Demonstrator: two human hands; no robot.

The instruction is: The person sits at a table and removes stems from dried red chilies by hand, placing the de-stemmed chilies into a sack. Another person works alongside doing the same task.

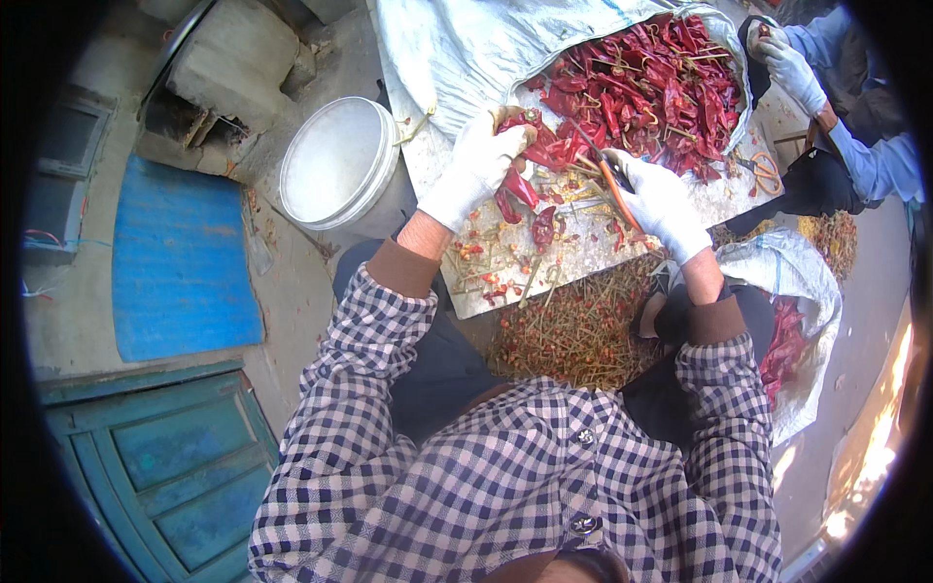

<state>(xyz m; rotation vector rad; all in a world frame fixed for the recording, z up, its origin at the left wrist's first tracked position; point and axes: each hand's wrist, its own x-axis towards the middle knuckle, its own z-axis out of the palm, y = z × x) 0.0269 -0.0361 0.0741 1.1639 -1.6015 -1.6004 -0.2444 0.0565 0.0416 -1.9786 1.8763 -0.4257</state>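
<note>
In a white knit glove, my left hand [474, 167] grips dried red chili peppers [543, 146] above a low pale board [426, 157]. My right hand [660, 200], gloved the same way, is closed around orange-handled scissors [614, 191]. Their blades point up and left, close to the held peppers. Beyond both hands, a big heap of dried red chilies [649, 95] spills from the mouth of a white woven sack [466, 58]. Loose chili pieces [543, 226], cut stems and seeds are scattered on the board below my hands.
A white lidded bucket [332, 164] stands left of the board. Stems and seeds [576, 339] lie heaped below its near edge. A second sack [813, 273] holding chilies sits at right. Other orange-handled scissors [765, 175] rest near a co-worker's gloved hand [798, 76].
</note>
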